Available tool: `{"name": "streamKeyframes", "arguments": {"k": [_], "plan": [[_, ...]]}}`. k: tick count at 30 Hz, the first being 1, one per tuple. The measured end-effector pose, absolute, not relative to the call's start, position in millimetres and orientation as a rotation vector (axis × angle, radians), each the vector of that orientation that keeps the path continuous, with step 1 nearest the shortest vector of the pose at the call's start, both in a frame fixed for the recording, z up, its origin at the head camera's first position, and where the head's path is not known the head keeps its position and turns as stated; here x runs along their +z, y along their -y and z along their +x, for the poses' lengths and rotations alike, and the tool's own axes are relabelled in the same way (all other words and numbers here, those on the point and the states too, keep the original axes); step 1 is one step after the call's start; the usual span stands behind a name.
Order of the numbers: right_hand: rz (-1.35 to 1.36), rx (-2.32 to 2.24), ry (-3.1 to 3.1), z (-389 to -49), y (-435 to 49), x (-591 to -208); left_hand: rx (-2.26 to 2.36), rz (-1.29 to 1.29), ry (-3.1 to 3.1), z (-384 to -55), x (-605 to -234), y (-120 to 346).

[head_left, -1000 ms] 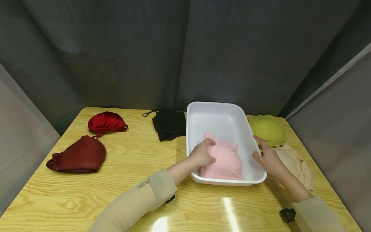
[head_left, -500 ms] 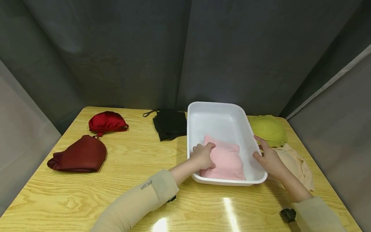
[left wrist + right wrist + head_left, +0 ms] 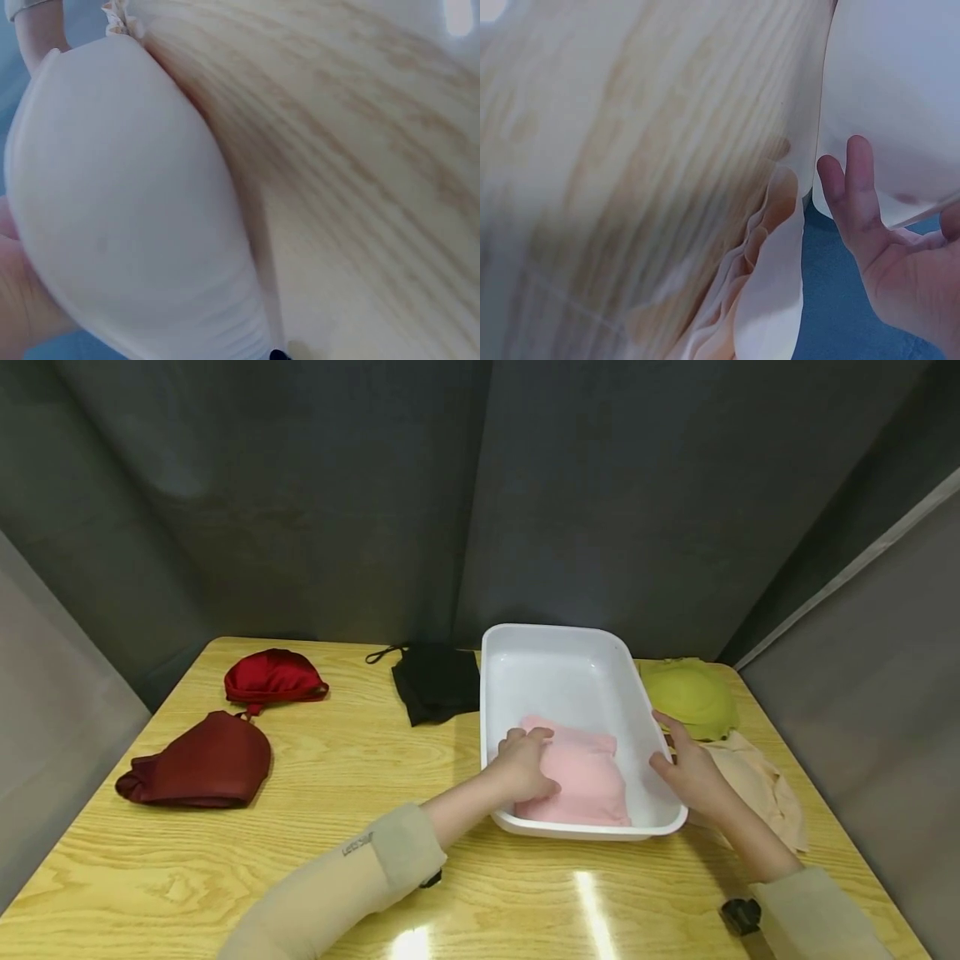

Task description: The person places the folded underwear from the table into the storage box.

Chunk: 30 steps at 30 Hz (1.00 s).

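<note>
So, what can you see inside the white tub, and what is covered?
A pink garment lies in the near end of the tub. The left hand covers part of its left edge; whatever is under the garment cannot be seen.

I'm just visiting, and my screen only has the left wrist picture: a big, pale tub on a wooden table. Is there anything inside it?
Observer: Yes, the head view shows a pink garment lying in the white tub.
Visitor: Oh, nice! And where is the right hand? I can't find it.
Observer: It's at the tub's right-hand side, its fingers spread.
</note>
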State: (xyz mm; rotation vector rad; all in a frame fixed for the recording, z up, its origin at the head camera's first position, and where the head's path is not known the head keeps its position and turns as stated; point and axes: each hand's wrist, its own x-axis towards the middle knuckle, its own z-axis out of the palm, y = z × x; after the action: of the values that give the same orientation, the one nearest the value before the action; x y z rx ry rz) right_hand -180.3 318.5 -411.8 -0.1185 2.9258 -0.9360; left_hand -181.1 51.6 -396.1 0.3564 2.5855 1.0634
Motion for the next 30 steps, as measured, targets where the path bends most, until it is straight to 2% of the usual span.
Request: {"name": "streamKeyframes", "arguments": {"k": [30], "plan": [[-0.24, -0.969, -2.898, -177, -321, -405, 1.345, 0.654, -2.432, -162, -338, 14]]}}
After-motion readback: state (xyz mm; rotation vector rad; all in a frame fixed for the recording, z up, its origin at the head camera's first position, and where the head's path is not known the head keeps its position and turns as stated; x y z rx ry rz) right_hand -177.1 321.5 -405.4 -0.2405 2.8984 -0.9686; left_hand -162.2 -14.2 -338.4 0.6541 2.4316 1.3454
